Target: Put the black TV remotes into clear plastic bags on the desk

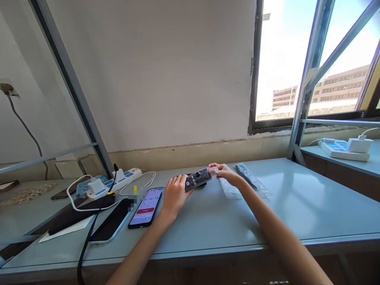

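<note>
A dark remote control with round buttons is held slightly tilted above the table, apparently inside a clear plastic sleeve. My left hand grips its left end, fingers wrapped round it. At the other end, the fingers of my right hand are pinched on the clear plastic sleeve. Partly hidden behind the remote is another dark object that I cannot make out. Under my right wrist lies an empty-looking clear plastic bag. Just beyond it rests a dark item in clear wrapping.
Left of my hands lie a phone with a lit timer and a larger dark-screened device. Behind them stand a white power strip, cables and a long black case. Metal posts rise at both sides.
</note>
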Motion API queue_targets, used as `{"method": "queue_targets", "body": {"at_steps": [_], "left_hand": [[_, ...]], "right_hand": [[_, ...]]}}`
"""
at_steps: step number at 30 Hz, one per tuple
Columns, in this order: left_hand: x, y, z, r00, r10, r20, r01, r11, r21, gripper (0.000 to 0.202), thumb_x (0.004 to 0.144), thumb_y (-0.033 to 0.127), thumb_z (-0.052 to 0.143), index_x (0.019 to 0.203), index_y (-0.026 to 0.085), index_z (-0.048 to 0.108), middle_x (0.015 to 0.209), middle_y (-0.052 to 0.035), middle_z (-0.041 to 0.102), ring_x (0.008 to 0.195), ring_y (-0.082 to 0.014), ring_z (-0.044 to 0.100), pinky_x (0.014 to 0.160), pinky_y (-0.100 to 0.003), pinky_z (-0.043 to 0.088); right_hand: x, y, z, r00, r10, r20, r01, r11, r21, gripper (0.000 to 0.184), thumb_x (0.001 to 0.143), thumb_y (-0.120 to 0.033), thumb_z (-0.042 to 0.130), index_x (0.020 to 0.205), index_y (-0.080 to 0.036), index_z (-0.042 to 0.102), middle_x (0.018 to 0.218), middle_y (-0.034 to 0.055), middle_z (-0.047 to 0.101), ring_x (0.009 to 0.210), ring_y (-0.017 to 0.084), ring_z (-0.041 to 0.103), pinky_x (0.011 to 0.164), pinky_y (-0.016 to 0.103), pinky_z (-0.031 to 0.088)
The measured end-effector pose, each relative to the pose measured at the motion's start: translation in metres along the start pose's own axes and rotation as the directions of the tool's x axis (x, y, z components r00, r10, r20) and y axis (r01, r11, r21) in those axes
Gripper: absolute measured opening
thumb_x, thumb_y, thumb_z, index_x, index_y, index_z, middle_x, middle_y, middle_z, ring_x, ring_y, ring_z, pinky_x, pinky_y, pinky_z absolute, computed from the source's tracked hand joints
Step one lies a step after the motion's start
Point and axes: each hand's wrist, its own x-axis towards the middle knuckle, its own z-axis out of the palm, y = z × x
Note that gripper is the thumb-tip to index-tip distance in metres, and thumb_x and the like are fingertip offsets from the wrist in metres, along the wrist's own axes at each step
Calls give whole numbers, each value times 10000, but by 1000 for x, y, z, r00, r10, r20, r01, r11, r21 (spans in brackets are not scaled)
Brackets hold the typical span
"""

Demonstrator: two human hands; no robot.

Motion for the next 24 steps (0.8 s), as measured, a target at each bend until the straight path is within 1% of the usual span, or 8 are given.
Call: {"method": "queue_targets", "body": {"at_steps": [5,9,13,15,17,21,23,24], "left_hand": [[-35,-7,-4,994,-80,-73,83,996,37,193,777,181,636,968,199,617,902,-59,699,892,-251,644,753,-330,453],[-58,-13,-3,986,-159,-56,161,986,43,199,758,143,633,948,198,618,893,-58,708,903,-256,652,759,-336,460],[-86,-18,3,982,-189,-33,189,982,6,224,728,85,632,917,202,604,882,-44,717,872,-241,663,732,-320,468],[-104,-19,6,979,-178,-94,175,984,-37,135,765,109,593,853,210,585,824,-29,710,813,-231,662,693,-316,464],[-122,-19,8,967,-158,-199,139,985,-105,89,818,137,521,805,220,553,768,-11,691,740,-213,650,643,-307,453],[-150,-15,9,894,-169,-416,54,961,-273,158,860,138,397,795,228,508,688,4,637,625,-181,597,572,-286,427],[-155,-11,8,855,-151,-496,-10,952,-307,181,871,150,367,792,230,509,696,-9,624,631,-182,579,582,-289,423],[-154,-9,7,848,-120,-517,-55,949,-311,195,880,159,354,792,229,513,702,-15,617,636,-183,568,589,-291,418]], "right_hand": [[-2,-4,11,994,-27,104,26,1000,16,451,456,-467,782,361,-156,469,1040,75,602,756,125,472,566,236,344],[-4,-2,13,994,-12,107,9,1000,26,380,488,-442,788,397,-163,547,1018,74,627,758,135,503,520,220,351],[-1,8,8,999,42,10,-42,996,84,254,542,-424,775,574,-192,679,992,77,674,795,172,582,471,206,381],[3,15,4,995,70,-73,-60,989,136,231,608,-434,741,662,-213,700,930,72,695,790,182,619,480,213,428],[7,22,0,983,90,-162,-59,981,186,208,670,-438,706,705,-234,690,889,59,706,783,187,646,529,234,495],[11,33,-4,941,134,-311,-62,971,230,206,729,-430,694,797,-238,668,827,54,697,769,202,666,638,284,574],[9,36,-1,922,162,-353,-83,970,229,244,776,-430,667,880,-210,658,833,62,679,773,196,660,674,302,578],[8,38,2,916,175,-360,-97,969,226,270,812,-426,636,940,-189,648,875,65,672,790,187,654,695,315,572]]}}
